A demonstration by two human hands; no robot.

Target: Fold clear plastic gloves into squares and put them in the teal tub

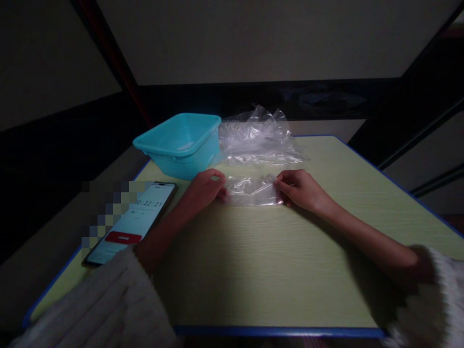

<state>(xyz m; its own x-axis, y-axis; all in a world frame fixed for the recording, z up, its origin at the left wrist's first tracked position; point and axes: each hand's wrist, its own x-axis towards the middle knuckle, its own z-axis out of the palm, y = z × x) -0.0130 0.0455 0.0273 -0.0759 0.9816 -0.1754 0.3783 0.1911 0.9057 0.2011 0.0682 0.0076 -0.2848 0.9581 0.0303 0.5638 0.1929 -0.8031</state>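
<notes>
A clear plastic bag is stretched between my two hands, just above or on the table. My left hand pinches its left edge, thumb and fingertips together. On the opposite side, my right hand grips the right edge between thumb and fingers. Light glints off the creased film. Right behind it lies a loose heap of clear plastic bags, crumpled and overlapping. A turquoise plastic basin stands left of the heap, beyond my left hand; something small and pale shows inside it.
A phone showing a running timer lies at the table's left side, close to my left forearm. The pale yellow table has a blue edge. A wall panel rises behind it.
</notes>
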